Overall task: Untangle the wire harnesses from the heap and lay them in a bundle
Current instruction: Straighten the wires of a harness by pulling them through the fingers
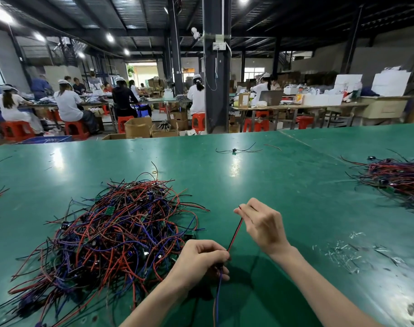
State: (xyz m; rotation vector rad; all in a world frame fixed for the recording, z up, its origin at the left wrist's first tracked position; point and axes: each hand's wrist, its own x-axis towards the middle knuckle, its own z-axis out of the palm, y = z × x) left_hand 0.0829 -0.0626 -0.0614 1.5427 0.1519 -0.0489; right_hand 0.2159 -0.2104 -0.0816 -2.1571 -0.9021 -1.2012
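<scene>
At the front edge of the counter [284,185]: one wire harness [235,234] is held clear of the surface, just right of the heap [121,232].
Left grip [199,263]: fingers are clenched round the harness's middle, and a blue lead [219,286] hangs from under the fist toward the person. This is probably the anchor, so the pull has something to work against.
Right grip [262,225]: thumb and forefinger pinch the free tip of the red-and-black pair, held up and away so the pair runs straight and taut. That looks meant to take out kinks and prove the harness is free of the rest.
Heap: red, blue, purple and black leads with small green boards [109,209], knotted together toward the front-left corner. Much is left to sort.
Bundle [399,178]: harnesses lie roughly side by side at the right edge, well apart from the heap, likely so sorted ones do not snag again.
Stray harness [236,151]: lies alone near the far edge.
Next move, as a guess: carry the held harness right and lay it along the bundle, leads pointing the same way.
</scene>
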